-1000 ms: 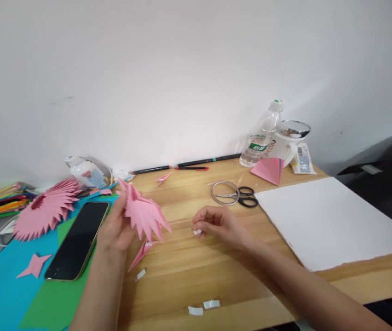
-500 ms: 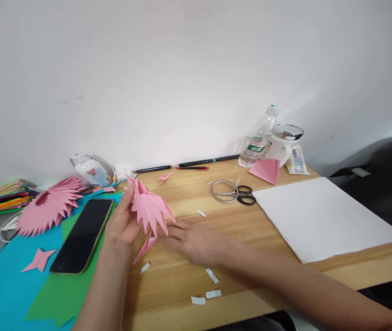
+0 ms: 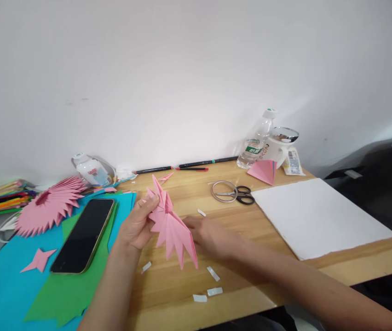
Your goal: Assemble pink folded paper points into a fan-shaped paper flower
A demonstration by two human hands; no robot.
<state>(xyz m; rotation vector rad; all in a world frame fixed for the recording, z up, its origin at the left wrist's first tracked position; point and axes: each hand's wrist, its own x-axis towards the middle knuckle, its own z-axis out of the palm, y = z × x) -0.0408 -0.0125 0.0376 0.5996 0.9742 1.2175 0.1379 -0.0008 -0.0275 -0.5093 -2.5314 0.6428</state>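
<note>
My left hand grips a pink pleated paper fan near its gathered centre, thumb on the front. Its pointed tips spread downward and to the right, above the table. Beside the fan's right edge is my right hand, fingers curled together. Its fingertips are partly hidden by the fan, so what they hold cannot be made out. Short white tape strips lie on the wood below. Behind the fan rests a small pink folded piece.
A phone lies on green and blue paper at left, near a pink pleated paper ring and a pink star. Scissors, a tape roll, a white board and a water bottle occupy the right.
My left hand has shifted right and turned the fan, its tips swinging down and right. My right hand has moved right. The small pink piece with white tape beneath the fan no longer shows.
</note>
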